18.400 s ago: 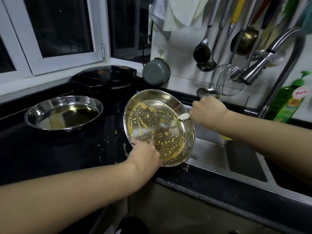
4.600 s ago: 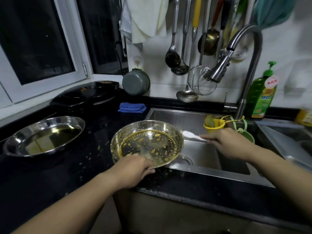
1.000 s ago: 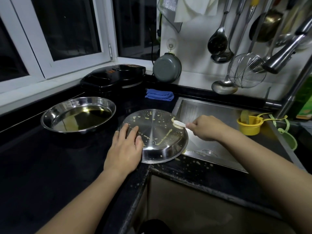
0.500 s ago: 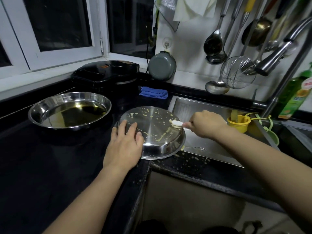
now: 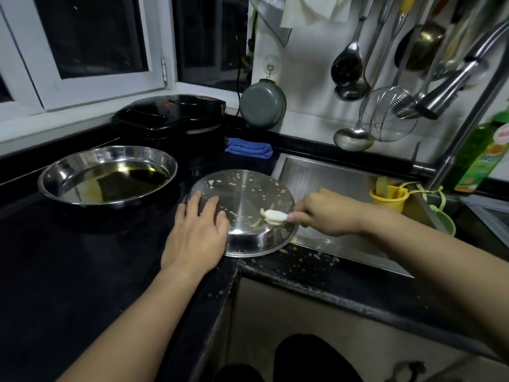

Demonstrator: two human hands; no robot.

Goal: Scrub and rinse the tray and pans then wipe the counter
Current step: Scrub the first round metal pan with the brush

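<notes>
Since flipped upside down, pan (image 5: 242,205) under left hand (image 5: 197,232), no longer upright.

Single head view, looking forward and down, close over black desk (image 5: 82,271) corner and sink (image 5: 344,186) beyond.

the only print you face is on the green bottle (image 5: 480,157) at the right edge, beside the tap. it wears a round red and white sticker near its top and a label with yellow and white characters lower down. both are too blurred and small to read. nothing else carries lettering.
</notes>
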